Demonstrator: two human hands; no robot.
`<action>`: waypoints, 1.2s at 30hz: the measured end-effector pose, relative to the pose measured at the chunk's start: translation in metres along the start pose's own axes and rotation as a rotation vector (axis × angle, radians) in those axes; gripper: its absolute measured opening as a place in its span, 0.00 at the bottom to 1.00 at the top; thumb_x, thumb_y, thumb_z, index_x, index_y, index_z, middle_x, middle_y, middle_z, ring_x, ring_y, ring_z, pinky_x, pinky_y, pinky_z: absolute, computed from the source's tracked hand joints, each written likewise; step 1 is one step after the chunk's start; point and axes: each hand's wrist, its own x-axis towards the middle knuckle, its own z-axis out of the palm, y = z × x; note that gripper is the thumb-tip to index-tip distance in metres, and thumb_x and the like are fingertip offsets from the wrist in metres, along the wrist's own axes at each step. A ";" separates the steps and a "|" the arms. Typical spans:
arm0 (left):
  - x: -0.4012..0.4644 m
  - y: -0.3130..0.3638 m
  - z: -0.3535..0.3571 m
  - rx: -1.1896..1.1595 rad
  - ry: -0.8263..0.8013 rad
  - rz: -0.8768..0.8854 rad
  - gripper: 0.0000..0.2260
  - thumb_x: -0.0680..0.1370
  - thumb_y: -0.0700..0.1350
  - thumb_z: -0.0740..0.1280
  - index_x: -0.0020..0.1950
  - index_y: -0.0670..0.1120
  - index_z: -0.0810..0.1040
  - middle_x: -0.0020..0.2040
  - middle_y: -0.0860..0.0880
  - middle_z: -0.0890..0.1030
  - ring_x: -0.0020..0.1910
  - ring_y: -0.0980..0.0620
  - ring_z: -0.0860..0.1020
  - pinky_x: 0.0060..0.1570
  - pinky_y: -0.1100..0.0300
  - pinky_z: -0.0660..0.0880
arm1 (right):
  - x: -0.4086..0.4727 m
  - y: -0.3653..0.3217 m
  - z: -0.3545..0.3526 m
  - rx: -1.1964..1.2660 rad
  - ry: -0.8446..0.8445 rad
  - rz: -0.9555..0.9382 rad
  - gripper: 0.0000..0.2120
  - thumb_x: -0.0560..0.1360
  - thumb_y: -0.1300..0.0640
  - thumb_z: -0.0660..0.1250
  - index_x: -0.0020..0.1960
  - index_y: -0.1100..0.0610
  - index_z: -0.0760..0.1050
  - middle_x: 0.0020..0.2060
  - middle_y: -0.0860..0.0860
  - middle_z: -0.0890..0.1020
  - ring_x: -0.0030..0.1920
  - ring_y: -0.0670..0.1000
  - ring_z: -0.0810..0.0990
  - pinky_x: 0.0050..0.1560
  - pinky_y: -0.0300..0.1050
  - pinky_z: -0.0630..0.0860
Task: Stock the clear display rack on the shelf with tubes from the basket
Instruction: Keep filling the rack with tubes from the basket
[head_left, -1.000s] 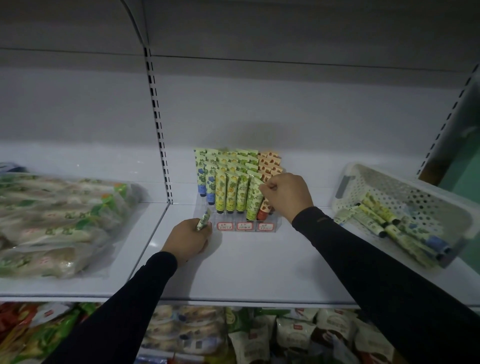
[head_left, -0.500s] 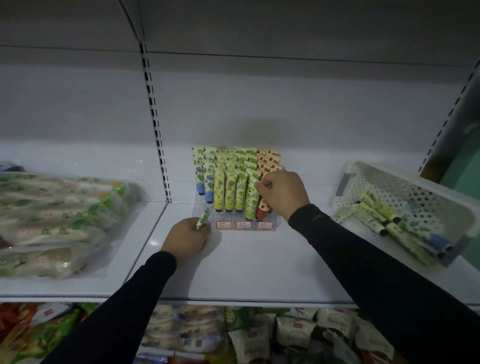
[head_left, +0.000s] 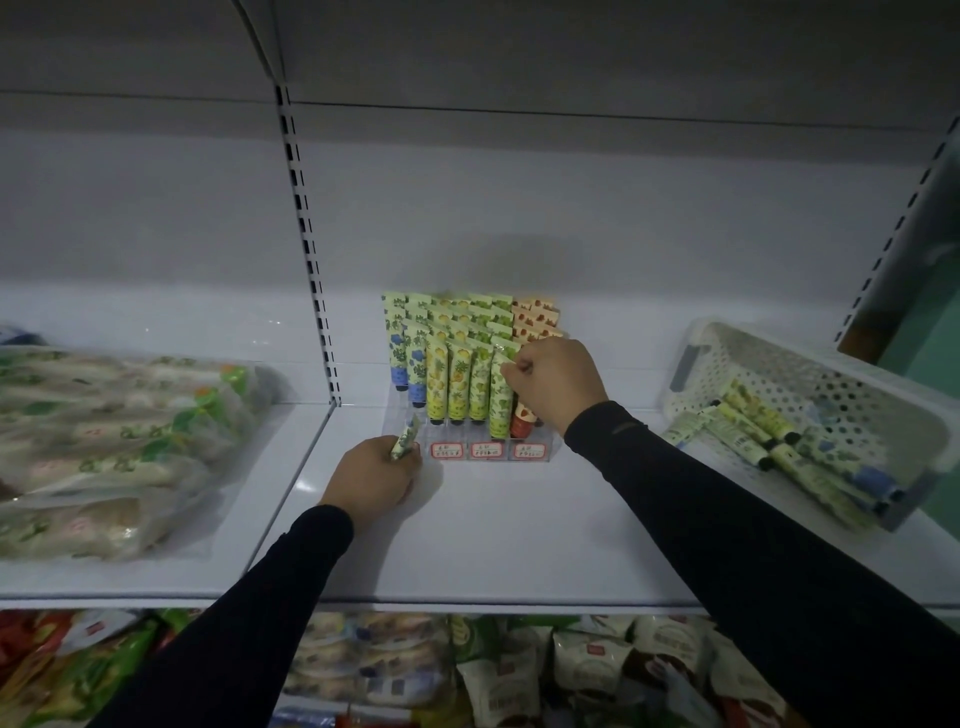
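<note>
Two hands work at the clear rack (head_left: 470, 415): the right hand (head_left: 556, 382) pinches a green tube (head_left: 500, 395) in its front row; the left hand (head_left: 371, 480), just before the rack, grips another tube (head_left: 405, 443). Best seat the green tube cap-down and upright before letting go.

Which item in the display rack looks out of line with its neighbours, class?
The green tube in the right hand's grip, in the clear rack: it leans and sits lower than the upright tubes beside it, so it looks not yet seated.

Single head cam, looking forward and down at the white metal shelf (head_left: 519, 545) from close range, both hands reaching in.
</note>
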 end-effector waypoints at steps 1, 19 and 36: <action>0.000 0.000 0.000 -0.006 -0.002 -0.001 0.16 0.79 0.47 0.63 0.31 0.45 0.71 0.26 0.49 0.76 0.27 0.50 0.71 0.35 0.58 0.68 | 0.000 -0.002 -0.001 -0.007 -0.010 -0.003 0.18 0.77 0.56 0.64 0.30 0.60 0.69 0.27 0.54 0.72 0.30 0.52 0.69 0.42 0.48 0.76; -0.001 -0.002 0.000 -0.040 0.006 -0.002 0.17 0.80 0.50 0.63 0.32 0.46 0.72 0.27 0.48 0.77 0.29 0.49 0.73 0.36 0.58 0.69 | -0.002 0.005 -0.017 0.139 0.019 0.089 0.20 0.76 0.45 0.67 0.39 0.61 0.83 0.34 0.54 0.84 0.37 0.50 0.81 0.40 0.37 0.70; -0.006 0.003 -0.001 0.025 0.020 0.015 0.16 0.80 0.48 0.62 0.33 0.44 0.73 0.29 0.46 0.78 0.29 0.48 0.73 0.36 0.57 0.69 | -0.027 0.025 -0.019 0.124 0.065 0.133 0.13 0.78 0.52 0.66 0.48 0.62 0.82 0.41 0.56 0.84 0.45 0.55 0.80 0.44 0.43 0.73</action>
